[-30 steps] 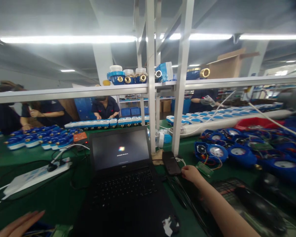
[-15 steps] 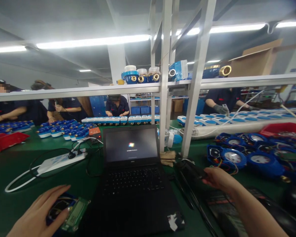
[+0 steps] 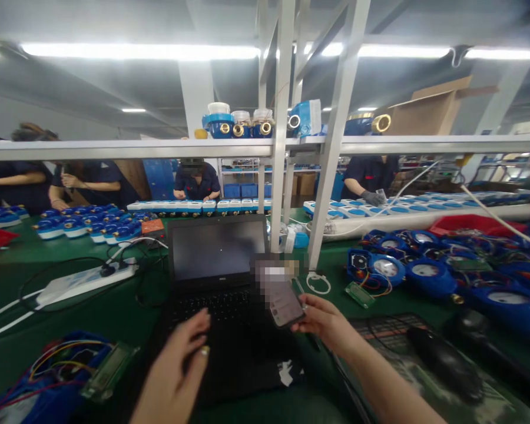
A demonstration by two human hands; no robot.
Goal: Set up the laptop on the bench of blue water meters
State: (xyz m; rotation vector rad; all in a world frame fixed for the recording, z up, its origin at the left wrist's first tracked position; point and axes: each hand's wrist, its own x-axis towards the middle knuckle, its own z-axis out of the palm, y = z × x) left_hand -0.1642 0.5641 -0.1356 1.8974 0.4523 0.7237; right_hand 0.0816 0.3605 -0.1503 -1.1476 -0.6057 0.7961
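Observation:
My right hand (image 3: 325, 325) holds a phone (image 3: 282, 300) up over the right side of a black laptop (image 3: 223, 294); the phone's screen is lit and faces me. My left hand (image 3: 176, 371) hovers over the laptop's keyboard with fingers apart and a ring on one finger, holding nothing. The laptop screen is dark. A blue meter with loose coloured wires and a green display board (image 3: 108, 371) lies at the lower left on the green table (image 3: 83, 318).
Several blue water meters (image 3: 424, 274) crowd the right side, near a red tray (image 3: 463, 224). A white power strip (image 3: 83, 280) with cables lies left. White shelf posts (image 3: 282, 176) rise behind the laptop. Other people work across the table.
My right hand has lifted the phone off the table and brought it over the laptop. My left hand left the meter at the lower left and moved to the keyboard. The laptop screen went dark.

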